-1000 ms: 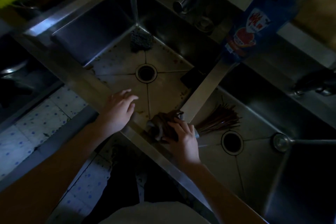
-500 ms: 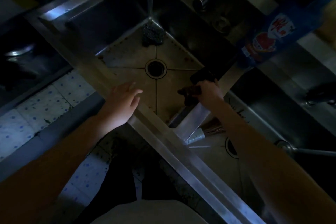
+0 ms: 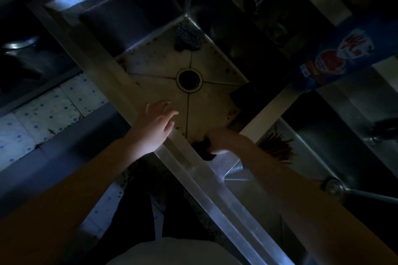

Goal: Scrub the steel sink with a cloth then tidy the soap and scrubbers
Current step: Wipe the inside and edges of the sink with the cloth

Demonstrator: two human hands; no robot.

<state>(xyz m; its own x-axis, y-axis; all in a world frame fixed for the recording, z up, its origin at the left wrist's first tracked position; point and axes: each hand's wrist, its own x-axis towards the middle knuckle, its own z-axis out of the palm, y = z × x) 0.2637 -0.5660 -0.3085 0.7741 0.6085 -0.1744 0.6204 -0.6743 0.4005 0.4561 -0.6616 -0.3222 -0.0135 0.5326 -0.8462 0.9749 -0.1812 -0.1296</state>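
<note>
The steel sink [image 3: 150,66] has a stained floor with a round drain [image 3: 189,79] at its centre. My right hand [image 3: 226,141] grips a dark cloth [image 3: 204,148] against the sink's near corner, by the front rim. Resting on that front rim [image 3: 183,157], my left hand [image 3: 155,127] has its fingers spread and holds nothing. A dark steel-wool scrubber [image 3: 187,36] lies in the far corner of the sink. A blue soap bottle [image 3: 331,60] lies on the divider at the right. A dark flat scrubber [image 3: 243,94] sits against the right wall.
A second basin to the right holds a bundle of chopsticks [image 3: 277,148] and its own drain plug [image 3: 333,186]. The tap [image 3: 256,0] hangs over the back wall. Tiled floor [image 3: 43,114] shows at the left. The scene is very dim.
My right hand has slid with the cloth from the divider wall back toward the near corner of the sink. My left hand stays on the front rim.
</note>
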